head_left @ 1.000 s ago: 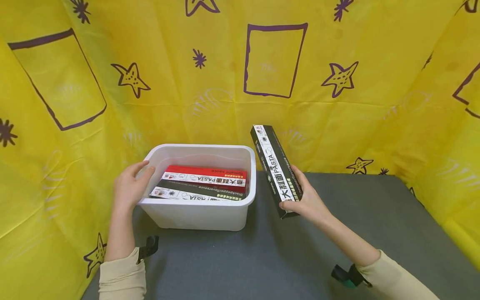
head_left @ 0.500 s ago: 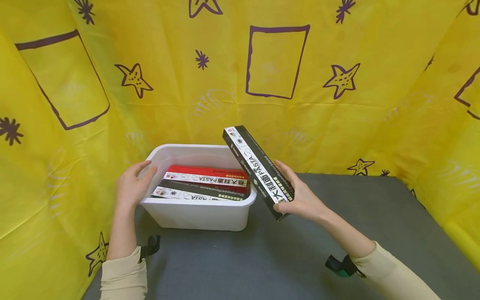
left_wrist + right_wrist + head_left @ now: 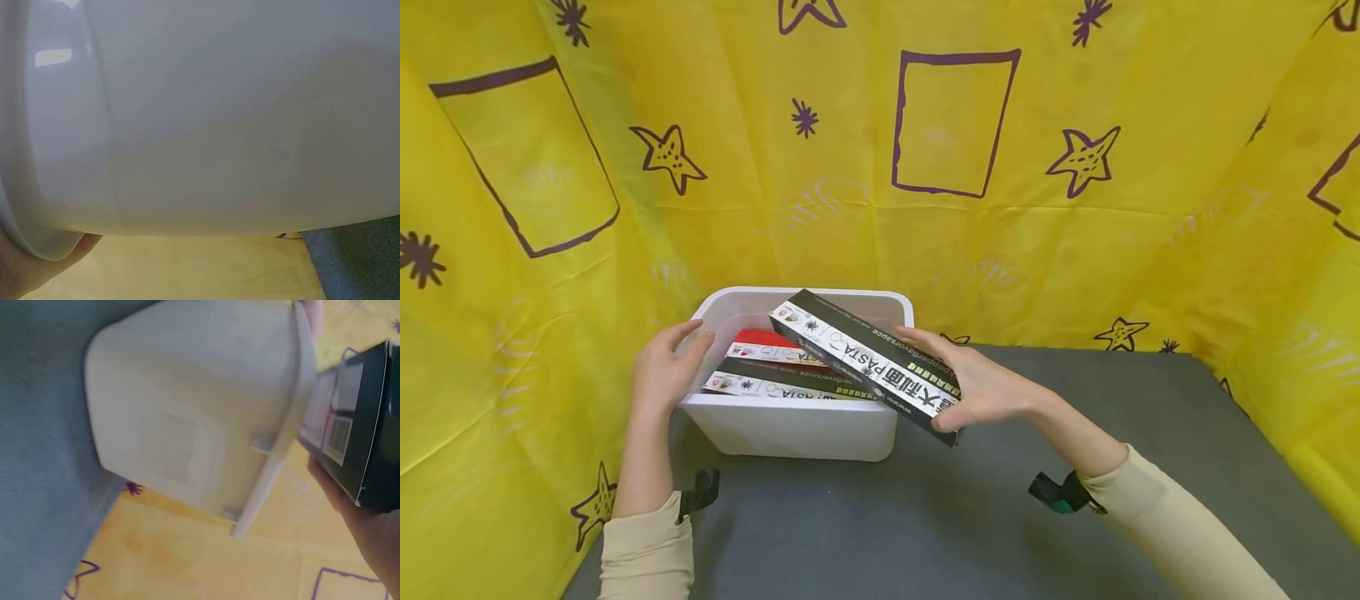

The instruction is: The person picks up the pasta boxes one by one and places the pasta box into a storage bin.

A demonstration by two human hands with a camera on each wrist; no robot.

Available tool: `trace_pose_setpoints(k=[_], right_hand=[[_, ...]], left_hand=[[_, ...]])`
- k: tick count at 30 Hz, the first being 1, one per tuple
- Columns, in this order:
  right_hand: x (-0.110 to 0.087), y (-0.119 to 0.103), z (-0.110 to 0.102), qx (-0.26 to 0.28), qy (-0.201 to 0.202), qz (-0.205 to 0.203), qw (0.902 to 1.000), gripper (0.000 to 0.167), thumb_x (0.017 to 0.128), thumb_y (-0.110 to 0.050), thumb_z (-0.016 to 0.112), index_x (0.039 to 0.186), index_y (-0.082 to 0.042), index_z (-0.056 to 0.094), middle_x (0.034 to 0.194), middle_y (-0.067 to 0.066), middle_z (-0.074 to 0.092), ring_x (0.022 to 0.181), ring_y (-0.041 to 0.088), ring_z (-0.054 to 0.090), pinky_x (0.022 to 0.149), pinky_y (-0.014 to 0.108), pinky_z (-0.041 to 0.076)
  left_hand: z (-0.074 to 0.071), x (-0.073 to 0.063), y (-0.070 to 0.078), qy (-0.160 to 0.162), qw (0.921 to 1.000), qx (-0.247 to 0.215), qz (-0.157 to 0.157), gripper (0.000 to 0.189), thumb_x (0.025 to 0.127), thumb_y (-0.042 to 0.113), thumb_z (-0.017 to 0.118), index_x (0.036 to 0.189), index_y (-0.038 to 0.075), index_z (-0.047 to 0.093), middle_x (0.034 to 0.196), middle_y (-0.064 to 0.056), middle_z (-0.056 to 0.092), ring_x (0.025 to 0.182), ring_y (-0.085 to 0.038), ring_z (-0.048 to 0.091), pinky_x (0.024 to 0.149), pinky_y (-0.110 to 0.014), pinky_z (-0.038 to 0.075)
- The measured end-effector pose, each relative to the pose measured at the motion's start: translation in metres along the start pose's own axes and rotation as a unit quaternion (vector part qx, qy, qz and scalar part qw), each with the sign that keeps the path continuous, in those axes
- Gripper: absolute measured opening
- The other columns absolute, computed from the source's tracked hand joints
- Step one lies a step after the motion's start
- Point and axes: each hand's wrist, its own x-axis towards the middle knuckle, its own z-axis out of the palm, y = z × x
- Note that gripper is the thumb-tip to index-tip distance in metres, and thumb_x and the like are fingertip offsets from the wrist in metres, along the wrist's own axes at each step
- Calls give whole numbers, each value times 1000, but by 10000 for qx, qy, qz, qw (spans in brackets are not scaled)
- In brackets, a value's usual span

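Note:
My right hand [image 3: 988, 383] grips one end of a long black-and-white pasta box [image 3: 865, 354], thumb on the near side and fingers on the far side. The box slants over the right part of a white plastic bin [image 3: 790, 433], its far end above the opening. Inside lie a red pasta box [image 3: 767, 340] and a black pasta box [image 3: 760, 372], both partly covered by the held one. At the bin's left rim, my left hand [image 3: 666, 367] holds the edge. The left wrist view shows mostly the bin's wall [image 3: 206, 125]; the right wrist view shows the held box's underside [image 3: 350, 419].
The bin stands on a dark grey table [image 3: 850, 533]. A yellow cloth [image 3: 820, 233] with purple drawings hangs behind and on both sides, close to the bin's back and left.
My right hand has carried the black pasta box leftward, from beside the bin to over its opening, turning it flatter. The left hand has stayed on the rim.

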Motion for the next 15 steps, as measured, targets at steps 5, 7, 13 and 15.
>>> trace_pose_setpoints(k=[5, 7, 13, 15], right_hand=[[21, -5, -14, -211, -741, -277, 9966, 100, 75, -44, 71, 156, -23, 17, 158, 0, 29, 138, 15, 34, 105, 45, 35], [31, -7, -20, -308, -985, -272, 9943, 99, 74, -41, 70, 156, -21, 18, 156, 1, 32, 135, 14, 38, 104, 42, 37], [55, -7, -31, -384, -1645, -326, 9851, 104, 74, -46, 72, 155, -11, 18, 156, 6, 32, 136, 18, 39, 108, 39, 35], [62, -7, -33, -465, -1824, -360, 9815, 105, 74, -46, 71, 155, -9, 17, 157, 5, 29, 139, 18, 34, 111, 40, 32]], left_hand=[[-1, 0, 0, 31, 10000, 18, 26, 57, 98, 43, 51, 138, 3, 54, 141, -26, 48, 131, -47, 40, 106, -61, 31], [-1, 0, 0, 32, 10000, 20, 30, 57, 98, 43, 51, 137, 3, 54, 140, -26, 49, 131, -47, 41, 106, -60, 31], [-2, 0, 0, -58, 10000, 65, -18, 60, 98, 47, 48, 139, 4, 53, 142, -25, 48, 132, -47, 39, 106, -62, 30], [-2, 0, 1, -74, 10000, 52, -36, 60, 98, 47, 48, 139, 4, 53, 142, -25, 47, 132, -47, 39, 106, -61, 29]])
